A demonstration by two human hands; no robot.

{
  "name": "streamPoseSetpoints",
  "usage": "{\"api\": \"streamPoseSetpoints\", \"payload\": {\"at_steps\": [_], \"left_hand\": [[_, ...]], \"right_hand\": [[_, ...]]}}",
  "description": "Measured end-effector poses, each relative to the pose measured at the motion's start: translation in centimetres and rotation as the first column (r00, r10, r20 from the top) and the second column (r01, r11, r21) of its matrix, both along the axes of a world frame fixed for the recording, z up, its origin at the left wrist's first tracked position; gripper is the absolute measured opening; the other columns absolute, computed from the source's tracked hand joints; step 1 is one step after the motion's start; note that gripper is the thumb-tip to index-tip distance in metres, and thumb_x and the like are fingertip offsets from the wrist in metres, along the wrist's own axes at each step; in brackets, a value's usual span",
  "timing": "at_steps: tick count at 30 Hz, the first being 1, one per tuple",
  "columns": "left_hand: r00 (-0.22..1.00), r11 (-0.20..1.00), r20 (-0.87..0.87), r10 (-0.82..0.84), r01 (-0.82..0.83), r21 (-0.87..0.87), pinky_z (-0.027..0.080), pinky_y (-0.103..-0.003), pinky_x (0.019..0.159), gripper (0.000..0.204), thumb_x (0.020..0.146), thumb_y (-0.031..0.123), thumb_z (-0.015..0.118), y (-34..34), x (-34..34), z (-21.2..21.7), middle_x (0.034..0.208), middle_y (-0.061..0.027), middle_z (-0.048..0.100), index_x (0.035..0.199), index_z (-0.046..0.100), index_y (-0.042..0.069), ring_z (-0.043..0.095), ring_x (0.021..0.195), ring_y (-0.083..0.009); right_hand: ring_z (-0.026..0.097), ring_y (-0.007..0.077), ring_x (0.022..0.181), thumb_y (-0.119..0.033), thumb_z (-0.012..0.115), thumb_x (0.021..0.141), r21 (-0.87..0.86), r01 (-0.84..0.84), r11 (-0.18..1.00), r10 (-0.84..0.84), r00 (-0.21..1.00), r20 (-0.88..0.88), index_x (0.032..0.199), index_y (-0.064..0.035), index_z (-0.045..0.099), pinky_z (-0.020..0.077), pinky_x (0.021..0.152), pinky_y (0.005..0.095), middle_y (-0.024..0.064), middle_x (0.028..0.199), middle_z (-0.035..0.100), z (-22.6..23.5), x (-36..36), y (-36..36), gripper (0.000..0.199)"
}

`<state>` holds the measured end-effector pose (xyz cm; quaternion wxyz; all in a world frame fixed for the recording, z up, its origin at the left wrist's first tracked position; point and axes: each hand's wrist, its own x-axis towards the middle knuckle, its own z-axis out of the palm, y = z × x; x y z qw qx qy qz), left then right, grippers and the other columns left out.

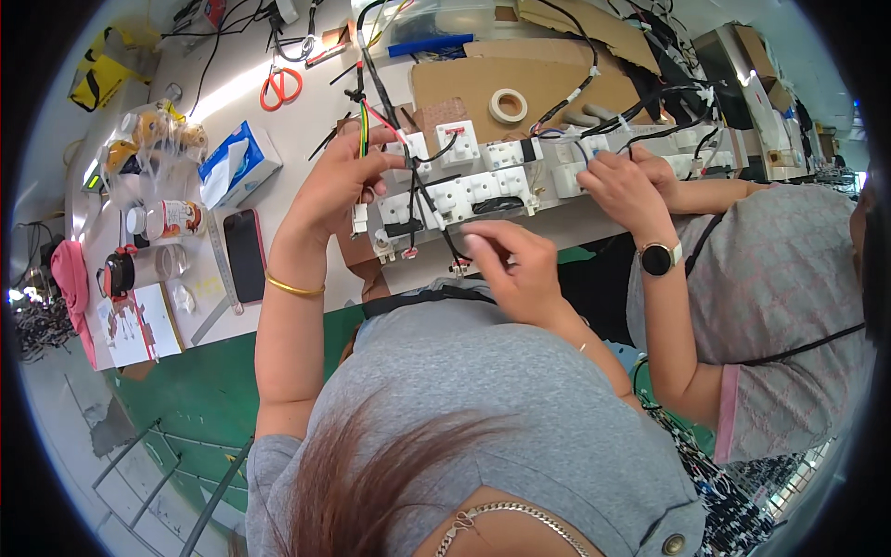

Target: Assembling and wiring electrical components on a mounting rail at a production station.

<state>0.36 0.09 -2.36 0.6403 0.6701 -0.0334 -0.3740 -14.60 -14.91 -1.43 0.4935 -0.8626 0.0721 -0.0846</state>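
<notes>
From the head view, here is the bench, and the action sits at upper centre. The left hand (339,186) is up among the coloured wires (379,115), fingers bent and reaching toward the black cable (422,190); whether they pinch it, I can't tell. Lower and to the right, the right hand (522,265) has its fingers curled, thumb and forefinger tips close together just beside that cable; what lies between them, if anything, I can't make out.

The cable itself runs down from the top of the frame, over the white fixture blocks (453,197), and its lower ends hang near the bench's front edge. That edge is tight: the grey shirt (483,371) comes close up to it.

On the right, a co-worker's hands (626,186) work closely alongside, so elbow room is slim there. Behind the blocks sit a tape roll (508,106) and cardboard (441,82). Over to the left there's more room: a strip of tabletop (276,200) shows between the left forearm and the phone (245,255), with a tissue box (243,167) above it and the scissors (280,88) farther up.
</notes>
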Motion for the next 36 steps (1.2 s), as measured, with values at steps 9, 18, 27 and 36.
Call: {"api": "streamPoseSetpoints", "payload": {"at_steps": [9,18,27,36], "left_hand": [[1.0,0.994,0.023,0.003,-0.001,-0.112,0.027,-0.014,0.038,0.031,0.07,0.011,0.057,-1.5,1.1,2.0,0.067,-0.0019,0.054,0.097,0.047,-0.002,0.034,0.045,-0.0013],[0.999,0.974,-0.015,0.036,-0.039,-0.224,0.031,-0.014,0.039,0.036,0.072,0.004,0.052,-1.6,2.5,0.6,0.075,-0.0057,0.056,0.107,0.043,0.0,0.036,0.046,-0.0016],[0.984,0.997,0.163,0.074,-0.078,0.018,0.036,-0.017,0.051,0.029,0.073,-0.001,0.049,-0.8,2.9,-3.3,0.071,-0.0018,0.053,0.102,0.048,-0.001,0.043,0.057,-0.0045],[0.986,0.974,-0.001,0.167,-0.165,-0.158,0.032,-0.016,0.049,0.025,0.074,0.002,0.048,-0.8,2.4,-3.9,0.066,0.0006,0.051,0.098,0.049,-0.001,0.04,0.055,-0.0039]], "right_hand": [[0.051,0.0191,0.064,-0.005,0.058,0.06,-0.726,-0.182,0.664,0.486,0.842,0.233,0.084,-0.0058,0.057,0.0433,0.053,0.0284,0.0058,0.076,0.051,-0.6,2.9,1.9,0.024],[0.055,0.0198,0.057,-0.014,0.061,0.067,-0.431,-0.129,0.893,0.27,0.92,0.284,0.082,-0.0032,0.055,0.0422,0.048,0.0281,0.0087,0.058,0.054,0.0,6.8,0.4,0.02],[0.053,0.0249,0.064,-0.002,0.058,0.062,-0.442,-0.396,0.805,0.464,0.884,0.052,0.084,-0.0018,0.057,0.0426,0.06,0.0331,0.0125,0.064,0.053,-2.1,11.1,-1.0,0.022],[0.051,0.0257,0.072,-0.004,0.056,0.066,-0.626,-0.284,0.727,0.459,0.878,0.135,0.076,-0.0024,0.057,0.0422,0.061,0.035,0.0107,0.069,0.052,-1.8,12.1,-0.8,0.01]]}}
